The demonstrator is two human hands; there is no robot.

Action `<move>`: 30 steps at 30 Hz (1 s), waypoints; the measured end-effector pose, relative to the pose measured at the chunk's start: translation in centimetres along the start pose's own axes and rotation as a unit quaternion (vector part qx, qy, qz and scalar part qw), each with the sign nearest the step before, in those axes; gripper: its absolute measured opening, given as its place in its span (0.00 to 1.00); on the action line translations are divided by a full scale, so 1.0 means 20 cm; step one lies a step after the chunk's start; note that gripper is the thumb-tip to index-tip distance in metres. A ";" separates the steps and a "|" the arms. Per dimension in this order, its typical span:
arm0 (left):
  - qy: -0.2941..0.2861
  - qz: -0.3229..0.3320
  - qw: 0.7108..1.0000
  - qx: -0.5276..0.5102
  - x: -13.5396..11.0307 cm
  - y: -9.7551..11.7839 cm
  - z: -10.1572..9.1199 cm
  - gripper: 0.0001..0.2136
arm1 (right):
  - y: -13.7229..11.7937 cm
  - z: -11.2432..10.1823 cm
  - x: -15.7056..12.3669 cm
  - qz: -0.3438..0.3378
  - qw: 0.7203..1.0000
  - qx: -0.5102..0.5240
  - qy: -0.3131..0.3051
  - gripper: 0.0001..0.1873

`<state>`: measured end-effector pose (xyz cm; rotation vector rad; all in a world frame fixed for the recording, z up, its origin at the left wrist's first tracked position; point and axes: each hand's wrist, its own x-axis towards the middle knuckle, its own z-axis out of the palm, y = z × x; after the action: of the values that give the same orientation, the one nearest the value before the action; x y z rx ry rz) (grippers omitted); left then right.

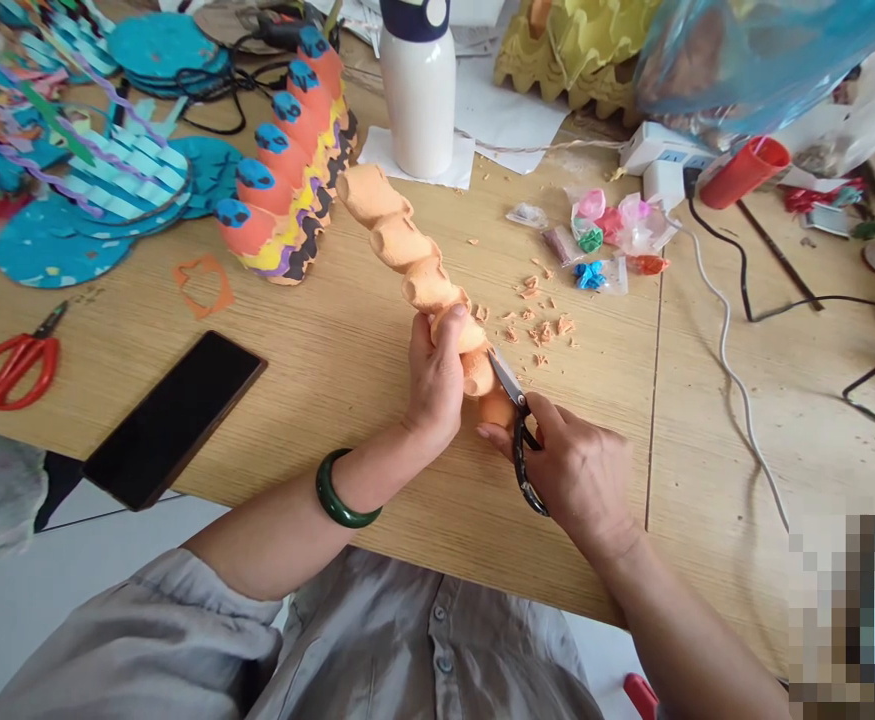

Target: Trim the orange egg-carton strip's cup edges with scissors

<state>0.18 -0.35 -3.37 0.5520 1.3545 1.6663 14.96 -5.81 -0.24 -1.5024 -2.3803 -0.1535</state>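
Note:
A strip of orange egg carton (pixel 396 245) with several bumps in a row slants over the table in front of me. My left hand (pixel 437 375) grips its lower part, thumb on top, with a dark green bangle on the wrist. My right hand (pixel 576 460) holds black-handled scissors (pixel 509 380), whose blades look closed and touch the strip's edge near its lower end. Small orange scraps (pixel 542 325) lie scattered to the right of the strip. Behind it stands a painted egg-carton strip (pixel 287 165) in orange, yellow, purple and black with blue spots.
A black phone (pixel 174 415) and red-handled scissors (pixel 13 360) lie at the left. Blue paper crafts (pixel 92 210) fill the back left. A white bottle (pixel 418 100), bags of coloured clay (pixel 602 230), a red tube (pixel 744 172) and cables (pixel 733 370) occupy the back and right.

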 end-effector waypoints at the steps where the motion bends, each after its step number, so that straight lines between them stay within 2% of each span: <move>1: 0.003 -0.005 1.000 -0.002 0.00 -0.01 0.00 0.09 | 0.00 0.00 0.00 0.005 1.000 0.002 -0.004 0.32; 4: 0.002 0.003 1.000 -0.002 0.01 -0.01 0.00 0.09 | 0.01 0.01 0.01 0.028 0.999 0.030 -0.027 0.34; 8: -0.007 0.028 1.000 -0.007 0.03 0.00 0.00 0.09 | 0.05 -0.01 0.04 0.084 0.984 0.142 -0.064 0.35; 11: 0.001 0.002 1.000 -0.014 0.05 0.00 0.00 0.10 | 0.09 -0.03 0.06 0.108 0.977 0.180 -0.046 0.32; 17: -0.031 -0.045 0.998 -0.028 0.06 0.01 -0.01 0.13 | 0.16 -0.03 0.08 0.109 0.978 0.175 -0.018 0.14; 20: -0.051 -0.036 0.998 -0.010 0.07 0.02 -0.01 0.15 | 0.19 -0.01 0.08 0.069 0.983 0.170 -0.001 0.12; 24: -0.047 -0.033 0.998 -0.018 0.06 0.04 -0.01 0.17 | 0.23 0.00 0.09 -0.007 0.985 0.174 -0.005 0.14; 30: -0.079 -0.069 0.992 -0.067 0.03 0.08 0.01 0.11 | 0.25 0.02 0.11 -0.107 0.984 0.142 0.006 0.15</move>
<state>-0.54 0.30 -1.99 0.4901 1.1315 1.5542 18.47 -1.69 -0.38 -1.1137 -2.4263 0.1235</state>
